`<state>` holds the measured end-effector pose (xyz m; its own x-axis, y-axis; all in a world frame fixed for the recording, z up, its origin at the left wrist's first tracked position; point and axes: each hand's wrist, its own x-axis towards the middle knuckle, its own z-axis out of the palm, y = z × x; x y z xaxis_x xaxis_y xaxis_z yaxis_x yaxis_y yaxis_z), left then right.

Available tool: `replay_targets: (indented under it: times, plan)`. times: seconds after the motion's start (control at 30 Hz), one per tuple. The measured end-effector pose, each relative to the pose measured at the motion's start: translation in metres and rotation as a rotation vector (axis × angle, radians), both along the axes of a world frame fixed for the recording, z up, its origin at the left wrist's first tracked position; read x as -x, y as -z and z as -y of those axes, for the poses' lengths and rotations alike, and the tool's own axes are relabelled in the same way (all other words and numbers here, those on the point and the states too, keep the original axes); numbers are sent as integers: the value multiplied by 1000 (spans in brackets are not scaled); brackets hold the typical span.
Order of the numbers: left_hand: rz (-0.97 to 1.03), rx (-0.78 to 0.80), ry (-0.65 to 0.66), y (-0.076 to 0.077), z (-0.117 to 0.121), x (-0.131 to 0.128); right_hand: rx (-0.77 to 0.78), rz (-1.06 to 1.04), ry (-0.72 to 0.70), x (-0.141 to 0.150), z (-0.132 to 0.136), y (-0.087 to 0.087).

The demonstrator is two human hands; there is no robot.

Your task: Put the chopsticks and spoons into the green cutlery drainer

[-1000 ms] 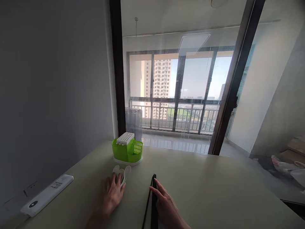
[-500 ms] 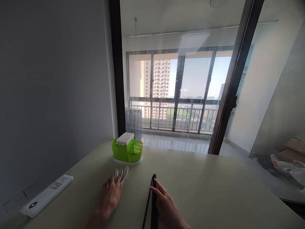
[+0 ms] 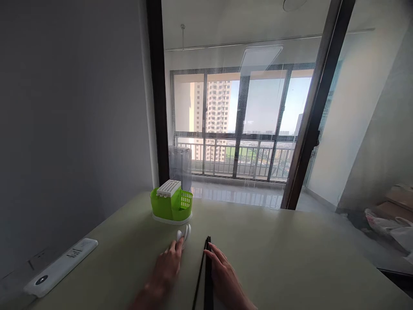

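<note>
My left hand (image 3: 167, 268) lies on the pale table (image 3: 290, 254), slightly blurred, with its fingertips on a small stack of white spoons (image 3: 183, 233). The spoons sit just in front of a green cutlery holder (image 3: 171, 204) with a white slotted lid and white base. My right hand (image 3: 224, 275) rests flat beside it, fingers stretched out over a bundle of black chopsticks (image 3: 205, 273) that runs toward me. The two hands are close together near the table's front.
A white power strip (image 3: 60, 267) lies at the table's left edge by the grey wall. Behind the table stands a glass partition with dark frames (image 3: 308, 125), a balcony beyond it. Bags and boxes (image 3: 387, 215) sit low at the right.
My left hand has slid to the right with the white spoons, from left of the holder's front to beside the chopsticks. The right hand has stayed on the chopsticks.
</note>
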<state>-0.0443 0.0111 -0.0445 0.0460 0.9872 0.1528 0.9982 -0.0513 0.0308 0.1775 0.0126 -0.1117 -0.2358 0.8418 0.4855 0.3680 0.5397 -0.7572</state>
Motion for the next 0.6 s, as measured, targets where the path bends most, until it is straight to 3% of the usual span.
replay_targets:
  times: [0.13, 0.23, 0.43, 0.6]
  plan:
    - [112, 45, 135, -30, 15, -50, 145, -254, 51, 0, 3, -11]
    - [212, 91, 242, -42, 25, -83, 234, -464, 57, -5, -1, -19]
    - [371, 155, 442, -36, 31, -125, 364, -740, 92, -23, -12, -24]
    - [411, 191, 457, -24, 29, -145, 453, -769, 146, -32, -17, -24]
